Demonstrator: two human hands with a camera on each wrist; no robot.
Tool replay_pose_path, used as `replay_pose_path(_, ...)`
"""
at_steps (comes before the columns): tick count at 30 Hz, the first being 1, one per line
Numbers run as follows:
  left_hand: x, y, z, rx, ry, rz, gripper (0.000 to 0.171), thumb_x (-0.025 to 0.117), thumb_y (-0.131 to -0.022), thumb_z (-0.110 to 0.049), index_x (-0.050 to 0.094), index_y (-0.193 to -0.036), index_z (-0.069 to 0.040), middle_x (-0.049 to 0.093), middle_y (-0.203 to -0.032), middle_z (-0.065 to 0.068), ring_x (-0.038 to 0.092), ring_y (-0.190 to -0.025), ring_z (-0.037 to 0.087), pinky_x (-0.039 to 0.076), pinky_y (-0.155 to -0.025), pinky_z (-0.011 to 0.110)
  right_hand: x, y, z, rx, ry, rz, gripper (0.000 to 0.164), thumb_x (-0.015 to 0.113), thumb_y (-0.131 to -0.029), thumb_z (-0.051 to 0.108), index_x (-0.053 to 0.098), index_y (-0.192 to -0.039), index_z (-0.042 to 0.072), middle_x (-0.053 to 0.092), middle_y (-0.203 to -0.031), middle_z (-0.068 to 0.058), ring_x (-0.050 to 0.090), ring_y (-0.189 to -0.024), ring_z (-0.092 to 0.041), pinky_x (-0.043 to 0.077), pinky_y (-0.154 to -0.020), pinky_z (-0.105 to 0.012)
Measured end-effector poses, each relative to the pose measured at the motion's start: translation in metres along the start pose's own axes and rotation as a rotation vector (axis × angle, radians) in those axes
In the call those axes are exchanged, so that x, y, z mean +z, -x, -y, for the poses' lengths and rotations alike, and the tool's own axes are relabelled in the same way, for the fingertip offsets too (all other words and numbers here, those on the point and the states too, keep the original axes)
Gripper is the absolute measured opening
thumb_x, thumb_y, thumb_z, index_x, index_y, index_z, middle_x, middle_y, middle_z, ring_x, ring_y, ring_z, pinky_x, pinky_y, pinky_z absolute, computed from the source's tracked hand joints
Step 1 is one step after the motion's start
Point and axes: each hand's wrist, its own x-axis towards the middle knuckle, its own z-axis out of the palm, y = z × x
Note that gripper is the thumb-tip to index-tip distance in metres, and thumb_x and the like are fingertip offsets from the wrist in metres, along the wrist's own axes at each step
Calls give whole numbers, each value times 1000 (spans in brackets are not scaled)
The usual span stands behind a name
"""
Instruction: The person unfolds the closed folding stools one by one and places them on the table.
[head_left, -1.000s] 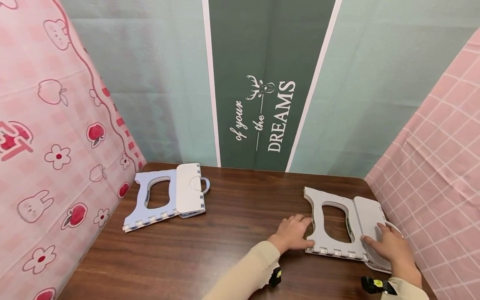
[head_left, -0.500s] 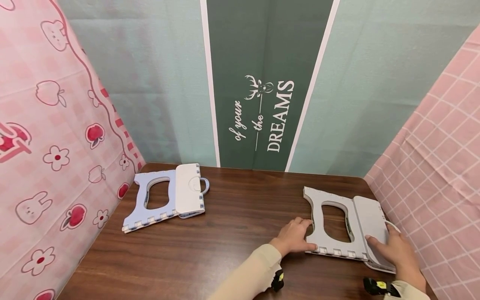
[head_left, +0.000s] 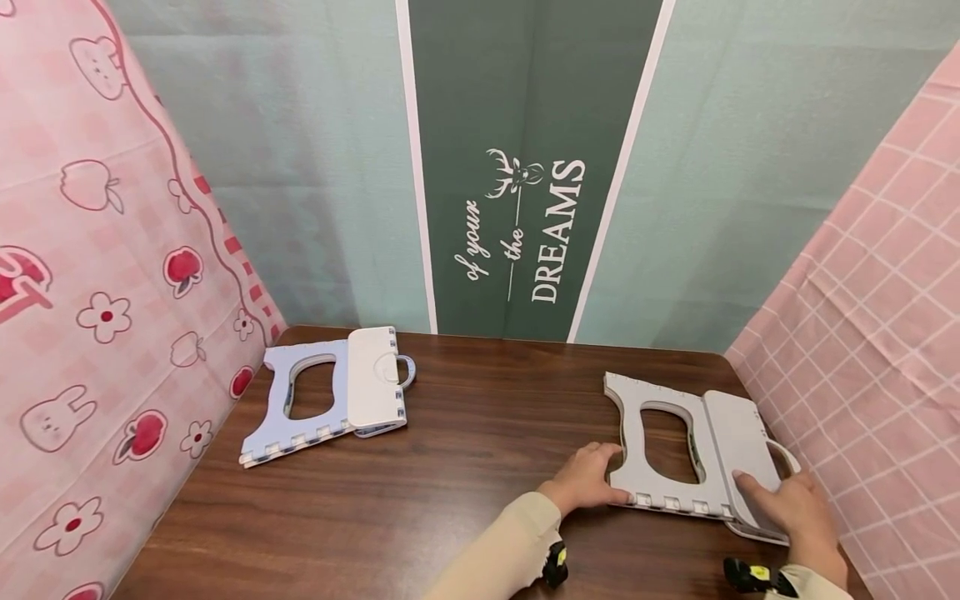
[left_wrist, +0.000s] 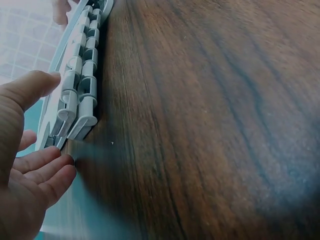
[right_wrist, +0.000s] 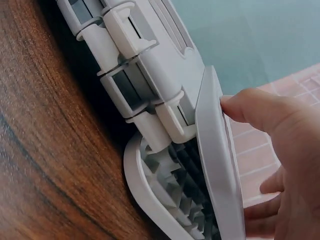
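A grey-white folding step stool (head_left: 633,475), folded flat, lies at the right of the table. My left hand (head_left: 587,477) holds its near left corner. The thumb (left_wrist: 37,86) lies over the upper face and the fingers (left_wrist: 47,172) come round the leg end, in the left wrist view. My right hand (head_left: 797,510) grips the stool's seat panel, with its thumb (right_wrist: 250,106) on the upper face. Its other fingers reach past the outer edge and are partly hidden. Hinge pieces (right_wrist: 150,132) along the near side show in the right wrist view.
A second folded step stool (head_left: 341,392), blue and white with a loop handle, lies at the far left of the brown wooden table (head_left: 360,508). Pink printed cloth (head_left: 105,317) hangs at left, a pink checked cloth (head_left: 892,333) at right, and a green curtain (head_left: 487,92) behind.
My right hand has slipped slightly back, and the stool's loop handle shows more. The left thumb has shifted onto the near corner. Both stools stay in place; the view has turned a little.
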Motion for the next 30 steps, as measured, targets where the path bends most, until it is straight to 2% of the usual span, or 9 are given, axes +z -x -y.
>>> replay_pose_path(3,1,-1,-1,5,7,-1,68,76,-72,-44,53,-129,-15,55,-120,-4,50,-110,8,39,-86,17,1,1,-1,57,-19,30,116,45,-83,65,8,-117,-39,20,-112,-59,29,-104,-66,31,-88,-63)
replay_pose_path(7,2,-1,-2,44,-20,-13,60,76,-73,-42,60,-122,-13,58,-115,-6,52,-106,6,39,-85,15,5,2,-3,87,-7,54,111,41,-84,67,19,-119,-36,24,-115,-56,33,-105,-64,35,-86,-61)
replay_pose_path(10,5,-2,-2,75,-47,-22,52,77,-73,-40,64,-116,-13,61,-110,-7,53,-103,5,39,-83,14,6,2,-5,68,14,62,107,38,-85,67,29,-116,-34,32,-114,-53,39,-102,-62,38,-82,-59)
replay_pose_path(12,6,-3,-2,84,-53,-24,50,77,-74,-39,65,-114,-13,62,-109,-7,53,-103,5,39,-83,14,5,1,-6,55,7,54,104,38,-86,65,30,-115,-35,33,-113,-52,39,-102,-62,39,-82,-59)
replay_pose_path(19,7,-4,-5,70,-59,-21,50,77,-73,-38,65,-114,-13,62,-108,-6,54,-102,4,38,-84,13,5,1,-12,30,-67,-58,79,43,-91,44,34,-118,-29,34,-115,-50,38,-104,-62,37,-84,-59)
replay_pose_path(26,6,-3,-8,48,-72,-6,51,76,-75,-38,64,-116,-12,62,-108,-4,54,-102,5,39,-83,13,6,-1,-15,28,-71,-60,78,43,-91,45,34,-119,-28,35,-115,-50,38,-104,-61,37,-84,-58)
replay_pose_path(30,7,-3,-8,55,-85,-11,51,76,-75,-39,64,-117,-12,62,-108,-4,54,-102,5,39,-84,13,6,-1,-18,-24,-79,-26,83,45,-90,48,34,-120,-29,34,-115,-51,38,-104,-62,37,-84,-59)
